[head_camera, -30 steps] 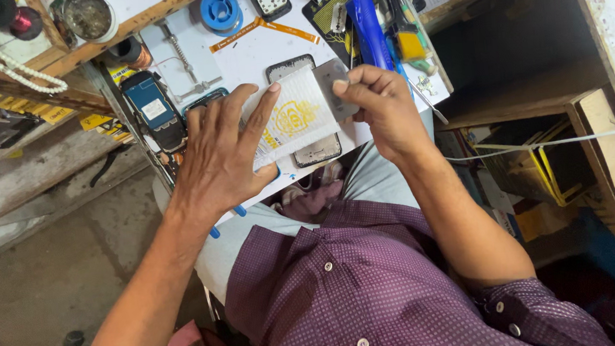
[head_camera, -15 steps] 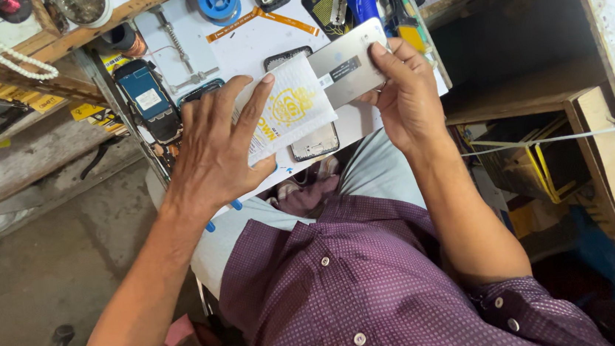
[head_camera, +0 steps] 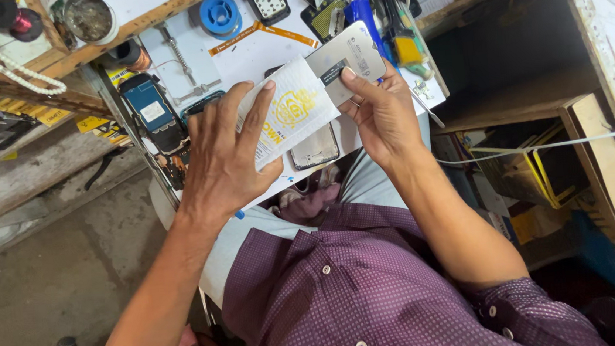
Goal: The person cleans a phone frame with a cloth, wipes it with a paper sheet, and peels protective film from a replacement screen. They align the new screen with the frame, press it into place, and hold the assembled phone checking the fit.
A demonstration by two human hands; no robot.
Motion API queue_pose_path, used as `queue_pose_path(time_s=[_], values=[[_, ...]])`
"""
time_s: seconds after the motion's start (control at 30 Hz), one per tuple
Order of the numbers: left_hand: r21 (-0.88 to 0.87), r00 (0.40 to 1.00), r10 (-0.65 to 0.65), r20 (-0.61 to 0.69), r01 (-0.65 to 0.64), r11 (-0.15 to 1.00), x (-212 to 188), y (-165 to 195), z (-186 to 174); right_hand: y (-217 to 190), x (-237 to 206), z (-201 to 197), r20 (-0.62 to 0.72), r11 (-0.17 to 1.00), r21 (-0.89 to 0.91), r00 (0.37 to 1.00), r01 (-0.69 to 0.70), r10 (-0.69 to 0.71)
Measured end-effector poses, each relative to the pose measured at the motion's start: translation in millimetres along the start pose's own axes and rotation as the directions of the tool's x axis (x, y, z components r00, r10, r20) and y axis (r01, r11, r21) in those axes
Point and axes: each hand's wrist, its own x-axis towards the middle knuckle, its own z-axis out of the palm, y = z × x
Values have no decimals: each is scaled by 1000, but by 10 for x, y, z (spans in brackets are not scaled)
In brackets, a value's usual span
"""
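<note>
head view: two hands [head_camera: 228, 154] grip one white packet [head_camera: 289, 115], one grey plate [head_camera: 345, 57].

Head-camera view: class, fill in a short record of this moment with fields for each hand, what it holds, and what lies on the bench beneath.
Left hand: holds a white paper sleeve with yellow print, fingers spread over it.
Right hand: grips a flat silver-grey rectangular panel that sticks out of the sleeve's far end.
Bench: white work board.
Under the hands: silver phone body, lying flat.
Left of them: opened dark blue phone.
Far edge: blue round spool, blue-handled tool.
</note>
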Motion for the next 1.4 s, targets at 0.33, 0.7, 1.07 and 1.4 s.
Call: queue_pose_path(time_s=[0.33,0.7,1.07,1.4], values=[[4,1000,-2,-15,2,1000,6,42,32,-7,4,15,-82,999,-50,997,8,-12],[-484,970,-241,25,223,846,103,-49,-67,-132,157,77,-60,998,-29,997,54,-55],[-534,861,-444,248,504,679,1,-27,-316,-550,396,-262,-108,959,139,966,247,-233],[-390,756,-409,-511,220,894,667,-1033,-800,-365,83,-144,-14,991,66,993,120,-120]])
